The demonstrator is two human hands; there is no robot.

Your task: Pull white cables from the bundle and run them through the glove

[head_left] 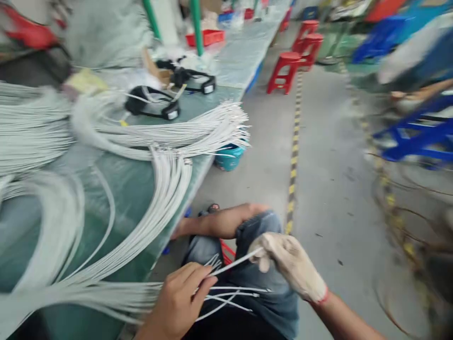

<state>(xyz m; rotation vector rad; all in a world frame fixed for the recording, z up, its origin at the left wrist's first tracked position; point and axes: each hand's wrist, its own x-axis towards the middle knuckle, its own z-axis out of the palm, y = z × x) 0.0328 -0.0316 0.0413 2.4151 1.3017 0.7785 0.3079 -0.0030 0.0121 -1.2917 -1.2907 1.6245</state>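
Note:
My bare left hand (179,297) is closed around a bundle of white cables (120,295) at the table's near edge. Several loose cable ends (244,293) stick out past it above my lap. One white cable (237,262) runs from between the left thumb and fingers to my right hand (288,262). That hand wears a pale work glove with a red cuff, and its fingers pinch the end of this cable. The cable's tip is hidden in the glove. On the green table (123,179), another cable bundle (166,193) curves toward its edge.
More white cable bundles (212,127) lie on the table, their ends overhanging its edge. Two black looped straps (155,104) sit behind them. A teal bucket (229,158) stands below. Red stools (286,71) and a blue frame (421,132) are on the floor.

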